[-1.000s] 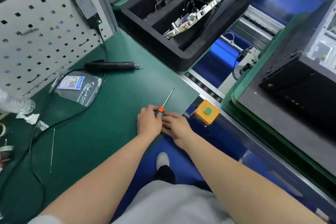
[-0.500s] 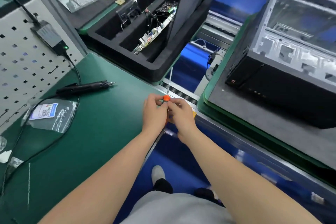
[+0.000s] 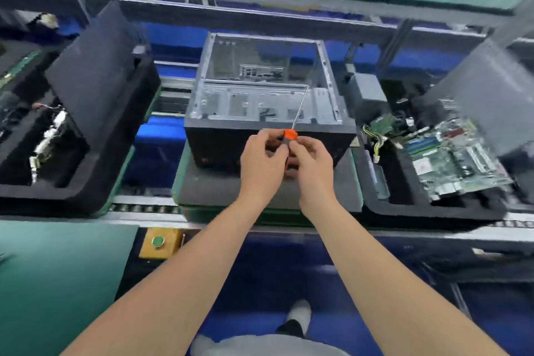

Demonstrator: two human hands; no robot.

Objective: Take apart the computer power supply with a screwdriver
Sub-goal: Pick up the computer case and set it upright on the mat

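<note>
Orange at its collar, the one screwdriver sits between both hands, its thin shaft slanting up and away over the open computer case. The left hand pinches the handle just under the collar. The right hand has its fingers curled round the lower handle. Neither hand holds anything else.

The tip hangs above the case floor, and blur hides whether it touches metal. I cannot pick out the power supply itself, as the case looks largely stripped. To my eye the tool is only being readied, and no screw is being turned yet. The next move calls for finding the supply's screws, settling on a one-handed grip and seating the tip squarely.

There is one case, standing on the conveyor. Two black foam trays flank it, the left tray and the right tray. One motherboard lies in the right tray. One yellow button box sits nearer.
</note>
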